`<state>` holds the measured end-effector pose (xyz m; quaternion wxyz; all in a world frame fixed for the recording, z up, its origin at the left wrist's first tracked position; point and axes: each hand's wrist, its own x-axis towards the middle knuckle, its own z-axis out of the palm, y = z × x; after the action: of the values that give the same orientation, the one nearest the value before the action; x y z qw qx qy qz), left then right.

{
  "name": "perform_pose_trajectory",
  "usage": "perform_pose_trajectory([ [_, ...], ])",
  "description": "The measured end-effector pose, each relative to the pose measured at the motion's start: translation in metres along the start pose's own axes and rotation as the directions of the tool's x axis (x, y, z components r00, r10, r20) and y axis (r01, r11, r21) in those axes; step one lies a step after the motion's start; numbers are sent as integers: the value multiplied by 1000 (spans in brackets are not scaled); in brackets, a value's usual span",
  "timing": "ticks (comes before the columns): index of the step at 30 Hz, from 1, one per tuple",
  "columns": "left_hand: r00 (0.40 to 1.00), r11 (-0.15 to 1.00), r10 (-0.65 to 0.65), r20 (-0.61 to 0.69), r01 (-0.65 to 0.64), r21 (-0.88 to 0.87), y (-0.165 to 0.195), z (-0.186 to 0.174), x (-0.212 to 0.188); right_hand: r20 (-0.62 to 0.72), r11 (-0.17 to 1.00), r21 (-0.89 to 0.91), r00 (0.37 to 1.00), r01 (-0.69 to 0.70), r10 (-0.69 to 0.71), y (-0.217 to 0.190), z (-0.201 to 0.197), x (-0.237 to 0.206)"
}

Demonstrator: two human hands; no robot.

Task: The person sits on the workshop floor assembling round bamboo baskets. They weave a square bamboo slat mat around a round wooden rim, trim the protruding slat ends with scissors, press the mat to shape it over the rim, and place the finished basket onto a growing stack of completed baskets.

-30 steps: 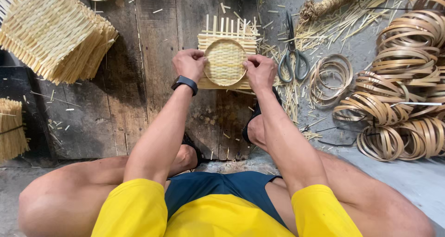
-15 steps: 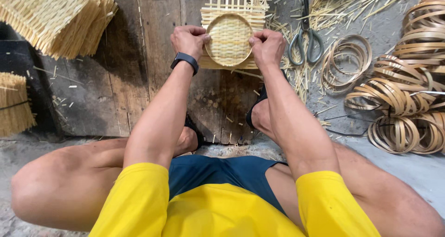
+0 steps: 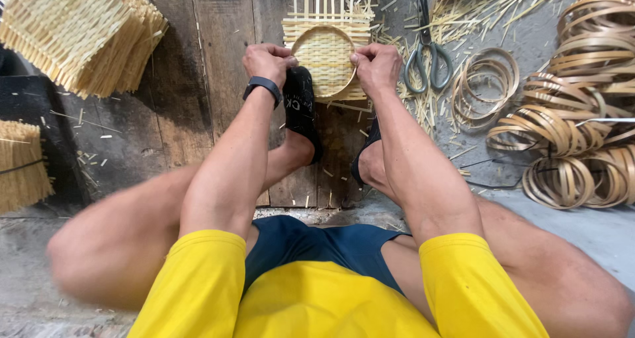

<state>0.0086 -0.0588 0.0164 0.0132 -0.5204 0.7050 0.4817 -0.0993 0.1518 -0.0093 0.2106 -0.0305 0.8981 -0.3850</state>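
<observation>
On the plank floor (image 3: 198, 80), between the person's feet, lies a woven mat (image 3: 327, 30) with a bamboo ring (image 3: 324, 61) pressed onto it; the left hand (image 3: 268, 61) pinches the ring's left edge and the right hand (image 3: 376, 65) its right edge, both closed around the rim. Just right of the mat lie scissors (image 3: 426, 53), farther right loose hoops (image 3: 485, 86), and well left of it a stack of mats (image 3: 79, 34).

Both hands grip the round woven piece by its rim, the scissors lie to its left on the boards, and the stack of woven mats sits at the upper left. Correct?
Not quite: in the head view the scissors lie to the right of the round woven piece, not left. The left hand and right hand do grip its rim, and the stack of woven mats sits upper left.
</observation>
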Motion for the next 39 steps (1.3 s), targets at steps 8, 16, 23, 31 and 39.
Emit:
perform_pose_trajectory([
  [8, 982, 983, -18, 189, 52, -175, 1, -13, 13, 75, 999, 36, 997, 0, -3, -7, -6, 9],
  [16, 993, 997, 79, 83, -78, -9, 2, -8, 14, 102, 995, 2, 990, 100, -99, 3, -9, 21],
  [23, 983, 998, 65, 171, -69, 15, 12, -16, 21, 315, 997, 73, 948, 31, -52, -6, -22, 40],
  [31, 290, 231, 918, 272, -946, 230, 37, 28, 35, 428, 722, 373, 799, -582, 423, -21, 13, -66],
  [39, 720, 746, 614, 323, -663, 62, 34, 55, 50, 194, 735, 569, 929, -369, 316, 22, 88, -88],
])
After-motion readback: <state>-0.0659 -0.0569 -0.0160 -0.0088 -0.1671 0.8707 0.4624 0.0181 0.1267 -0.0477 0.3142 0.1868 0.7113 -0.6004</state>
